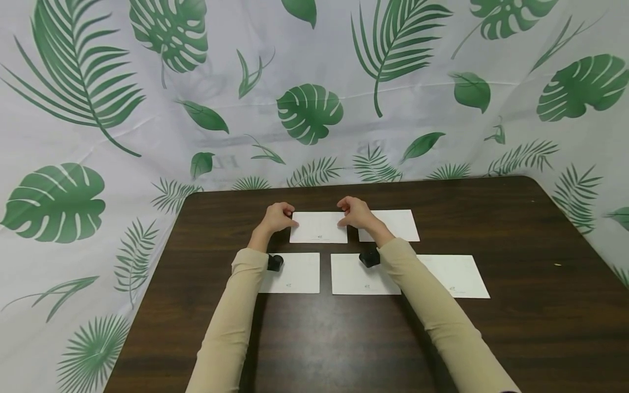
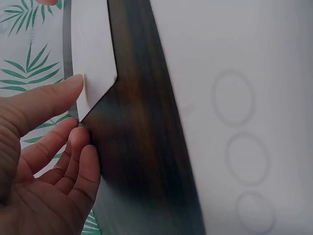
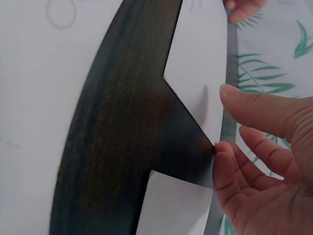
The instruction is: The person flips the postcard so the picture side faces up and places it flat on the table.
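Observation:
A white sheet of card [image 1: 319, 228] with a small dark mark near its front edge lies in the back row, between my two hands. My left hand [image 1: 278, 218] holds its left end. In the left wrist view the thumb [image 2: 73, 90] lies over the card, and the curled fingers [image 2: 73, 128] meet its corner. At the right end, my right hand [image 1: 357, 213] holds it likewise; in the right wrist view its thumb [image 3: 234, 98] is over the card and fingertips [image 3: 225, 152] touch the corner. Another white card [image 1: 395, 225] lies just right of that hand.
A front row holds a left card [image 1: 297, 273], a middle card [image 1: 351, 278] and a right card [image 1: 454, 275], partly covered by my forearms. Faint grey circles show on the near card [image 2: 244, 117]. The dark wooden table [image 1: 314, 338] ends at a leaf-printed cloth [image 1: 314, 65].

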`<state>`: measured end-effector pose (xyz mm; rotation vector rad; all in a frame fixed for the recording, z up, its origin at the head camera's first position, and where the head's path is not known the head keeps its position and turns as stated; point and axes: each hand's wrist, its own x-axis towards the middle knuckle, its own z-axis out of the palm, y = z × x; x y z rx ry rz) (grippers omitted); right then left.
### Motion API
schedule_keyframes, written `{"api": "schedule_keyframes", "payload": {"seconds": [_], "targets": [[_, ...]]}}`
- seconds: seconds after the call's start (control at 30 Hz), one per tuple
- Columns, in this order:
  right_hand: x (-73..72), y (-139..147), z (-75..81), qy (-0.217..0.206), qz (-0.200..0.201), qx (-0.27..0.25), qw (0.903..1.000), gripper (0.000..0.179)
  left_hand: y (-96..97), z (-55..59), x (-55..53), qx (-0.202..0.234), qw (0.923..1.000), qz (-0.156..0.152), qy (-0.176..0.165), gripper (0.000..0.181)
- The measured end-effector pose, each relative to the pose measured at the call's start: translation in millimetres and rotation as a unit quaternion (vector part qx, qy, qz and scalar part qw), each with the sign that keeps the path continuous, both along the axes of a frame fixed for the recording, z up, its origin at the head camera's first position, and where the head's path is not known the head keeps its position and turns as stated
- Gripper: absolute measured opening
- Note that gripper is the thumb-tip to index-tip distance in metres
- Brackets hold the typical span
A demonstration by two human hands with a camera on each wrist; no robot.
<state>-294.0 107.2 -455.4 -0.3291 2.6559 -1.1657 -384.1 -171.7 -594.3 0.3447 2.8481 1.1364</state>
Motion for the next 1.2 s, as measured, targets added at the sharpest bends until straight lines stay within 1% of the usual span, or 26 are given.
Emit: {"api": "schedule_keyframes", "payload": {"seconds": [0.03,0.07,0.1,0.13,0.2,0.23,0.27,0.3,0.33,0.37,0.4,0.43,0.47,0.5,0.53,0.57,0.6,0.63,0.67,0.73,0.8,0.87,0.9,1.1,1.2], "targets": [[-0.6,-1,0.0,-0.001,0.001,0.006,1.0,0.051,2.3,6.5,3.3,-0.003,1.0,0.003,0.001,0.045],[-1.4,-2,-0.3,-0.001,0.002,0.013,0.9999,0.051,2.3,12.4,7.4,0.009,0.9999,-0.004,0.003,0.043],[-2.3,-2,-0.7,-0.002,0.002,0.022,0.9998,0.051,7.7,31.9,19.0,0.002,0.9999,0.002,-0.017,0.041],[-3.1,-3,-1.1,-0.001,0.003,0.029,0.9996,0.05,13.0,54.0,33.4,0.005,0.9994,0.004,-0.035,0.041],[-11.0,-4,-7.5,-0.003,0.009,0.049,0.9987,0.049,21.2,92.1,60.2,0.012,0.9987,0.001,-0.049,0.04],[-20.5,-1,-20.7,0.017,0.019,0.047,0.9986,0.048,25.3,109.3,70.3,0.011,0.9975,0.004,-0.07,0.04],[-29.2,2,-31.9,0.035,0.03,0.043,0.998,0.046,27.7,118.1,77.8,0.011,0.9978,0.001,-0.065,0.039],[-33.2,2,-34.0,0.03,0.033,0.053,0.9976,0.046,31.6,129.3,84.8,-0.004,0.9971,0.004,-0.076,0.04],[-36.5,2,-34.9,0.027,0.036,0.063,0.997,0.046,31.3,126.9,84.4,-0.004,0.9978,-0.002,-0.066,0.041],[-39.4,1,-35.6,0.023,0.04,0.071,0.9964,0.046,26.1,108.2,70.9,-0.002,0.9987,-0.012,-0.05,0.041],[-39.0,0,-32.7,0.018,0.041,0.076,0.9961,0.045,24.3,99.3,61.8,-0.007,0.9981,-0.009,-0.06,0.043],[-37.4,-1,-28.5,0.015,0.042,0.08,0.9958,0.045,20.0,83.1,49.7,-0.005,0.9986,-0.016,-0.05,0.044],[-30.6,-5,-15.3,-0.008,0.038,0.098,0.9944,0.046,18.1,75.5,43.6,-0.011,0.9986,-0.021,-0.048,0.045],[-23.6,-9,-2.4,-0.029,0.032,0.117,0.9922,0.046,17.6,72.7,39.0,-0.017,0.9979,-0.016,-0.06,0.047],[-21.4,-10,1.2,-0.031,0.035,0.12,0.9917,0.045,17.6,72.4,36.6,-0.021,0.9971,-0.012,-0.073,0.047],[-19.4,-10,4.2,-0.032,0.037,0.122,0.9913,0.044,17.8,73.2,35.3,-0.019,0.9962,-0.007,-0.085,0.048],[-18.0,-10,6.8,-0.033,0.039,0.127,0.9906,0.043,22.5,88.6,45.1,-0.023,0.9943,0.003,-0.104,0.048],[-17.4,-10,8.0,-0.032,0.043,0.132,0.9898,0.043,25.0,96.5,51.2,-0.025,0.9944,0.003,-0.102,0.047],[-16.8,-10,8.8,-0.034,0.047,0.136,0.989,0.042,29.3,112.1,61.0,-0.032,0.9926,0.01,-0.117,0.047],[-17.0,-10,10.0,-0.041,0.049,0.143,0.9877,0.042,32.3,126.6,74.1,-0.032,0.9938,0.009,-0.106,0.043],[-18.3,-10,10.0,-0.047,0.049,0.151,0.9862,0.044,34.7,135.1,82.4,-0.039,0.9942,0.009,-0.1,0.042],[-19.9,-11,9.8,-0.051,0.048,0.156,0.9853,0.045,35.6,139.3,88.0,-0.042,0.9944,0.011,-0.096,0.041],[-20.4,-12,10.2,-0.052,0.046,0.159,0.9848,0.046,35.9,139.3,89.2,-0.041,0.9946,0.012,-0.095,0.04],[-19.5,-13,9.3,-0.052,0.041,0.158,0.9853,0.048,36.9,138.2,90.6,-0.019,0.995,0.02,-0.096,0.041],[-18.2,-13,7.8,-0.047,0.033,0.153,0.9865,0.049,37.1,137.4,89.4,-0.01,0.9942,0.026,-0.104,0.042]]}}
